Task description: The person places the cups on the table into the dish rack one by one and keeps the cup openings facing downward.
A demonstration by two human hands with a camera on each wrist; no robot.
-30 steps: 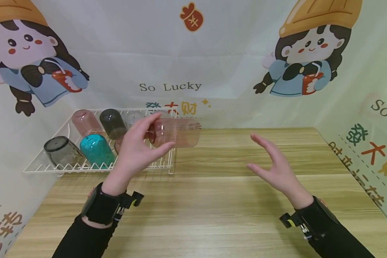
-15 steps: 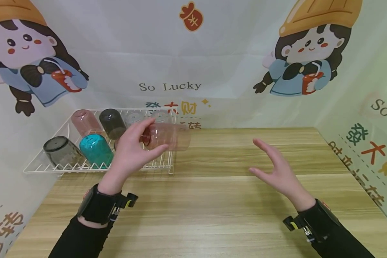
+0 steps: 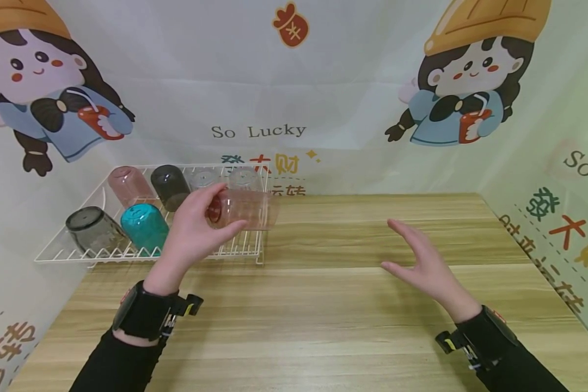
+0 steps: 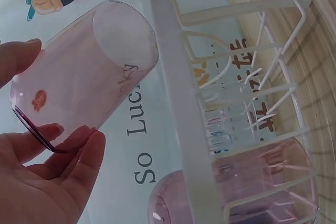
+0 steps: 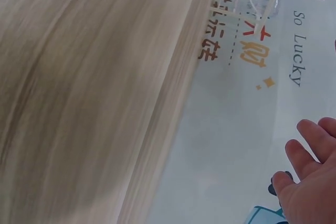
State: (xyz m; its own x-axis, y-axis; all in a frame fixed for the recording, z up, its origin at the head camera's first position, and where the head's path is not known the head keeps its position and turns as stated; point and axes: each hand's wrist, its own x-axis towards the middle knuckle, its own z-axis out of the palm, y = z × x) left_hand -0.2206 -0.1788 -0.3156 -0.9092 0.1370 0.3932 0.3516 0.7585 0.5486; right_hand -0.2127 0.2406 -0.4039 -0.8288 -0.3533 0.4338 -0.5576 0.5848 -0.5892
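My left hand point(image 3: 191, 227) grips a clear pink drinking glass point(image 3: 249, 211) by its base end, thumb on one side and fingers on the other. The glass lies sideways in the air with its mouth facing right, overlapping the right part of a white wire rack point(image 3: 235, 252). In the left wrist view, fingertips curl round the thick base of this pink glass point(image 4: 79, 72). Another pink glass point(image 4: 262, 182) lies within the rack below it. My right hand point(image 3: 428, 267) hovers over the right side of the table, holding nothing, fingers and thumb spread apart.
On the rack stand upturned glasses: a grey one point(image 3: 95, 228), a teal one point(image 3: 144, 226), a pink one point(image 3: 129, 185), a dark one point(image 3: 170, 186) and two colourless ones at the back. The wooden table point(image 3: 323, 316) meets a printed cloth backdrop point(image 3: 353, 109).
My left hand has moved left and slightly down with the pink glass, bringing it further over the rack. My right hand has shifted a little down and to the right.
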